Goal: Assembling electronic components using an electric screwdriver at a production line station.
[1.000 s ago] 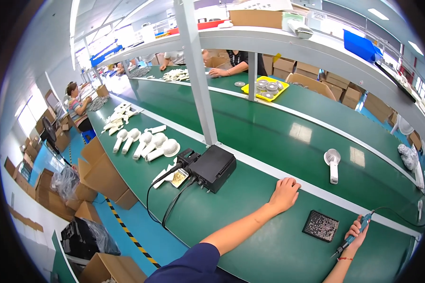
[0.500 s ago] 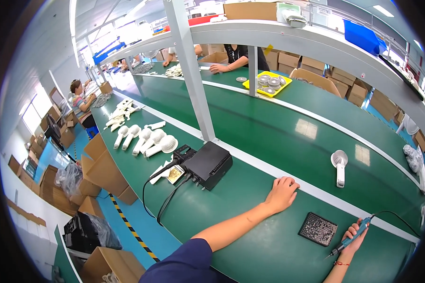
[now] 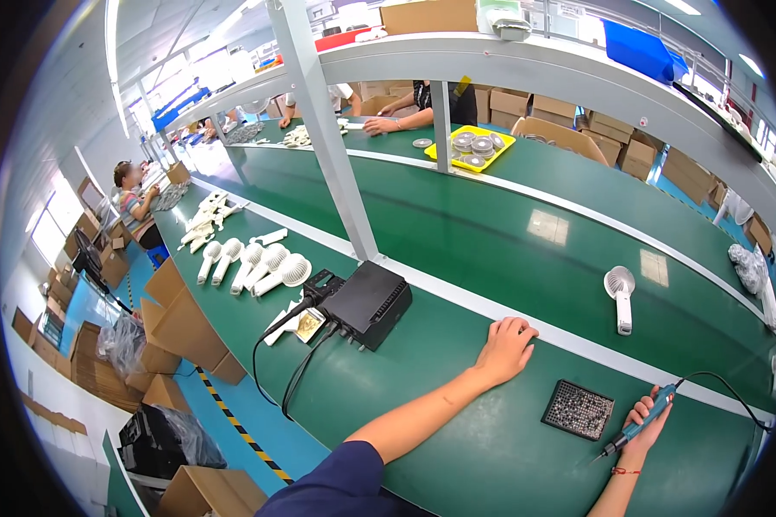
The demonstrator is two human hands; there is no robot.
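Little changed since a second ago: left hand (image 3: pixel 504 349) stays flat, fingers loosely together, on the green bench (image 3: pixel 457 448); right hand (image 3: pixel 642 422) still clamped on the electric screwdriver (image 3: pixel 638 424) beside the screw tray (image 3: pixel 578 410).

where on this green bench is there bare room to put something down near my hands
Bare green bench top lies between the black box-shaped power unit and your left hand; more lies in front of your forearm. It is tighter on the right, between the black square screw tray and your right hand holding the blue electric screwdriver.
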